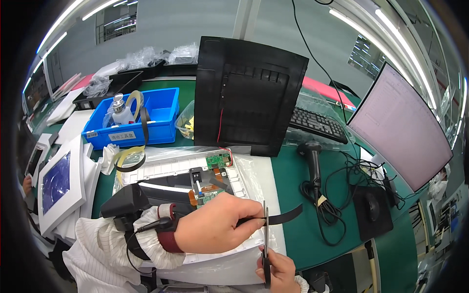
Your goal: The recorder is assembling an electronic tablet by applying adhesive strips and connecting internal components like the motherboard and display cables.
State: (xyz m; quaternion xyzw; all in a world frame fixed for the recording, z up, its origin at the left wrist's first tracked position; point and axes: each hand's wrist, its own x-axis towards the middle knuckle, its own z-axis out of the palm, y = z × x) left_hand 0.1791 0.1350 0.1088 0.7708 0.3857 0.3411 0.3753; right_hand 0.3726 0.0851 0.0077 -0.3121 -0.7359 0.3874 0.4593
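Observation:
My left hand (pixel 215 224) is closed, pinching a black strip (pixel 287 215) between thumb and fingers. The strip's free end sticks out to the right and curves upward. Scissors with dark handles (pixel 266 239) are in my right hand (pixel 281 273), their blades pointing away from me and lying across the strip just beside my left fingertips. Whether the blades have cut into it I cannot tell. Below my left hand lies an opened white-framed device (pixel 151 168) with a green circuit board (pixel 218 161), orange flat cables and a dark inner panel. My left forearm hides part of it.
Behind the device stands a black panel (pixel 244 97). A blue bin (pixel 166 110) at the left holds a pump bottle (pixel 120 111) and tape rolls. To the right are a barcode scanner (pixel 311 161), tangled cables, a mouse (pixel 373 209), a keyboard (pixel 317 124) and a monitor (pixel 403 127).

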